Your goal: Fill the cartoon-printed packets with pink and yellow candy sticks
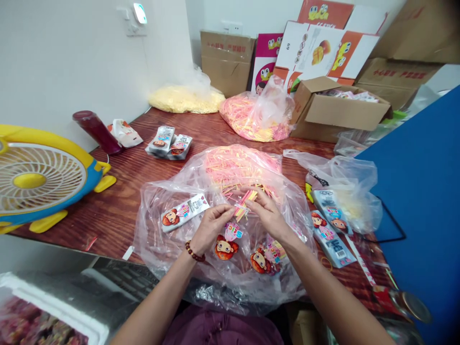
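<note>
In front of me, a small bundle of pink and yellow candy sticks (246,203) is held between my hands. My right hand (268,215) has its fingers closed round the bundle. The thumb and finger of my left hand (212,225) pinch at the bundle's lower left, by the top of a clear printed pouch (227,247) with a red-haired cartoon figure; their exact grip is partly hidden. A second printed pouch (264,258) lies below my right hand. To the left rests another pouch (185,212). Behind my hands, a large clear bag (161,191) spreads open around a heap of loose sticks (244,165).
A fan (46,177) and a dark red bottle (97,132) stand left. Stacked pouches (161,140) lie behind. Bags of yellow sticks (187,98) and pink sticks (255,117) sit farther back, beside an open carton (341,112). More pouches (330,237) lie right, near a blue panel (424,191).
</note>
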The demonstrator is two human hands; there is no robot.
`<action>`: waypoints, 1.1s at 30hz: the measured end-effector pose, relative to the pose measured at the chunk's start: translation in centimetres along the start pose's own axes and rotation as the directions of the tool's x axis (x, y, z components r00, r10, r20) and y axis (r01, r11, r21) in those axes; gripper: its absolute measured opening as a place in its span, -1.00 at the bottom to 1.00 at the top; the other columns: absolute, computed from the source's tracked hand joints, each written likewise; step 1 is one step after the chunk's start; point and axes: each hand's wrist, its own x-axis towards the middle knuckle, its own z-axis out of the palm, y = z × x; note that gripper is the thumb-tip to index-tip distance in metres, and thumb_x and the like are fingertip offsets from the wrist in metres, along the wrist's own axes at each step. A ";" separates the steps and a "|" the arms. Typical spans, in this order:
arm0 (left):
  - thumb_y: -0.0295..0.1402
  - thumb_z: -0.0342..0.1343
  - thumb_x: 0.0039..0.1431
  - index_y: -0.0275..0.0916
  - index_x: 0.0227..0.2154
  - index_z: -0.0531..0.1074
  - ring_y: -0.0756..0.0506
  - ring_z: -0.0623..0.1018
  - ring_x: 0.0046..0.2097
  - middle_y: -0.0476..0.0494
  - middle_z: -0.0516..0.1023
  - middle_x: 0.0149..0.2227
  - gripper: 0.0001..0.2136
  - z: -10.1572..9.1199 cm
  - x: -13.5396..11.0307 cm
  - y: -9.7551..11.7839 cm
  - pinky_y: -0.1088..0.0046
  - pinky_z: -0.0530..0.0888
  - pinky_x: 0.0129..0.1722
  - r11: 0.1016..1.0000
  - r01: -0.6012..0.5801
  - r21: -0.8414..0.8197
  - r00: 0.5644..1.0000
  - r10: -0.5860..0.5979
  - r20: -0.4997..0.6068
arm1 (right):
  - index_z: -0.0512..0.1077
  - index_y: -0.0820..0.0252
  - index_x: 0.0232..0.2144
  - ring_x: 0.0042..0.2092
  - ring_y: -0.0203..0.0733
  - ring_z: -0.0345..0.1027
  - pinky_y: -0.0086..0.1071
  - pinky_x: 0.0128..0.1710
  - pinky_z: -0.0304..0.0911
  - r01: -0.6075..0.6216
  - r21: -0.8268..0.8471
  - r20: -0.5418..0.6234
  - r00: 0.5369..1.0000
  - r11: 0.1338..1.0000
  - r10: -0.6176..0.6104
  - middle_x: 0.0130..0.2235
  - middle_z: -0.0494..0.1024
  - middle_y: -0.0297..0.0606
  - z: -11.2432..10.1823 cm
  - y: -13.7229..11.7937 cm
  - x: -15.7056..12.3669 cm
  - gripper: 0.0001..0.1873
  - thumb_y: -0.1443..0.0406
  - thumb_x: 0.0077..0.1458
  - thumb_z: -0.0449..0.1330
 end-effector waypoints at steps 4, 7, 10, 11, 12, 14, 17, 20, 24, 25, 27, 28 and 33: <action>-0.18 0.20 0.15 -0.31 -0.45 0.50 0.05 0.32 -0.45 0.01 0.41 -0.49 -0.74 -0.2 0.3 0.1 0.56 0.29 -0.42 0.999 -0.044 -0.007 0.999 0.044 -0.020 | 0.23 -0.02 0.22 0.27 -0.07 0.18 -0.01 0.28 0.04 0.100 -0.253 0.100 0.992 0.962 -0.077 0.24 0.36 -0.19 -1.0 -0.3 0.0 -0.52 0.15 0.27 0.07; -0.17 0.19 0.16 -0.30 -0.41 0.51 0.03 0.34 -0.45 0.00 0.42 -0.50 -0.75 -0.4 0.6 0.1 0.52 0.33 -0.42 0.997 -0.080 0.012 0.996 0.080 -0.031 | 0.24 0.00 0.23 0.30 -0.04 0.13 0.03 0.30 0.00 0.170 -0.417 0.242 0.968 0.893 -0.072 0.27 0.30 -0.16 -2.1 -0.9 0.0 -0.49 0.12 0.26 0.09; -0.18 0.21 0.14 -0.30 -0.36 0.57 -0.01 0.41 -0.40 -0.05 0.50 -0.44 -0.75 -0.4 0.9 -0.1 0.48 0.38 -0.36 0.987 -0.159 0.024 0.983 0.161 -0.084 | 0.26 0.02 0.21 0.19 -0.09 0.29 -0.08 0.17 0.22 0.170 -0.410 0.199 0.975 0.896 -0.094 0.19 0.41 -0.15 -3.0 -1.9 0.0 -0.52 0.14 0.27 0.08; -0.18 0.22 0.13 -0.30 -0.34 0.58 -0.02 0.44 -0.37 -0.08 0.54 -0.41 -0.75 -0.3 1.0 0.0 0.47 0.40 -0.32 0.982 -0.187 0.032 0.977 0.189 -0.100 | 0.32 0.04 0.15 0.11 -0.11 0.37 -0.14 0.09 0.30 0.166 -0.413 0.157 0.981 0.895 -0.110 0.11 0.48 -0.16 -3.0 -2.2 -0.1 -0.57 0.16 0.27 0.10; -0.18 0.22 0.13 -0.29 -0.32 0.60 -0.04 0.47 -0.34 -0.10 0.57 -0.37 -0.75 -0.3 1.1 0.1 0.45 0.41 -0.29 0.976 -0.211 0.046 0.970 0.215 -0.112 | 0.40 0.07 0.06 0.01 -0.14 0.44 -0.20 0.00 0.35 0.170 -0.432 0.114 0.985 0.886 -0.133 0.00 0.54 -0.18 -3.0 -2.5 -0.3 -0.65 0.18 0.26 0.11; -0.19 0.20 0.15 -0.27 -0.29 0.61 -0.09 0.53 -0.27 -0.14 0.62 -0.29 -0.76 -0.1 1.2 0.4 0.40 0.44 -0.20 0.962 -0.255 0.098 0.958 0.265 -0.108 | 0.49 0.12 -0.17 -0.15 -0.18 0.47 -0.28 -0.12 0.36 0.214 -0.493 0.074 0.976 0.843 -0.204 -0.19 0.59 -0.24 -2.6 -3.1 -0.7 -0.81 0.22 0.24 0.14; -0.25 0.18 0.18 -0.23 -0.27 0.63 -0.13 0.56 -0.13 -0.17 0.64 -0.18 -0.81 0.1 1.2 1.3 0.35 0.44 -0.06 0.910 -0.368 0.190 0.920 0.386 -0.069 | 0.51 0.15 -0.33 -0.21 -0.20 0.45 -0.33 -0.16 0.31 0.302 -0.515 0.090 0.950 0.802 -0.301 -0.31 0.58 -0.28 -2.2 -3.8 -1.0 -0.86 0.26 0.21 0.16; -0.33 0.16 0.21 -0.20 -0.26 0.63 -0.12 0.55 -0.08 -0.17 0.63 -0.15 -0.84 0.4 1.1 2.0 0.33 0.43 0.00 0.852 -0.455 0.260 0.878 0.478 -0.030 | 0.50 0.16 -0.41 -0.28 -0.23 0.41 -0.38 -0.24 0.27 0.254 -0.475 0.007 0.958 0.842 -0.285 -0.37 0.54 -0.32 -2.5 -4.0 -0.8 -0.87 0.28 0.16 0.20; -0.37 0.14 0.23 -0.18 -0.24 0.62 -0.11 0.55 -0.06 -0.16 0.62 -0.13 -0.84 0.8 1.1 2.2 0.34 0.44 0.01 0.831 -0.480 0.281 0.861 0.508 -0.033 | 0.48 0.18 -0.45 -0.34 -0.26 0.34 -0.41 -0.31 0.21 0.145 -0.422 -0.070 0.979 0.895 -0.191 -0.41 0.49 -0.35 -2.9 -3.4 -0.4 -0.86 0.26 0.13 0.23; -0.37 0.13 0.23 -0.17 -0.23 0.62 -0.11 0.55 -0.06 -0.15 0.62 -0.13 -0.84 0.9 1.1 2.1 0.34 0.44 0.01 0.831 -0.479 0.285 0.860 0.508 -0.037 | 0.48 0.18 -0.46 -0.35 -0.27 0.32 -0.41 -0.32 0.19 0.134 -0.423 -0.092 0.978 0.896 -0.189 -0.43 0.47 -0.36 -2.8 -3.2 -0.3 -0.85 0.26 0.12 0.23; -0.36 0.13 0.23 -0.19 -0.22 0.62 -0.11 0.55 -0.06 -0.16 0.63 -0.13 -0.83 1.1 1.2 2.1 0.33 0.43 0.02 0.835 -0.463 0.296 0.864 0.500 -0.057 | 0.46 0.18 -0.49 -0.36 -0.28 0.30 -0.41 -0.32 0.17 0.125 -0.411 -0.111 0.976 0.903 -0.186 -0.44 0.45 -0.37 -2.7 -3.0 -0.2 -0.85 0.26 0.10 0.23; -0.35 0.13 0.23 -0.20 -0.22 0.62 -0.12 0.55 -0.06 -0.16 0.63 -0.14 -0.82 1.1 1.3 2.1 0.33 0.43 0.02 0.844 -0.447 0.297 0.871 0.486 -0.072 | 0.46 0.18 -0.49 -0.36 -0.29 0.30 -0.41 -0.32 0.17 0.120 -0.389 -0.110 0.978 0.913 -0.176 -0.44 0.45 -0.37 -2.7 -2.9 -0.2 -0.85 0.27 0.09 0.23; -0.28 0.20 0.16 -0.24 -0.20 0.60 -0.11 0.56 -0.09 -0.17 0.63 -0.13 -0.79 1.2 1.6 2.3 0.38 0.46 -0.05 0.954 -0.261 0.148 0.961 0.271 -0.053 | 0.44 0.19 -0.53 -0.43 -0.32 0.30 -0.44 -0.39 0.19 0.048 -0.183 -0.177 0.981 0.982 -0.081 -0.50 0.44 -0.40 -2.9 -2.4 0.2 -0.83 0.24 0.04 0.25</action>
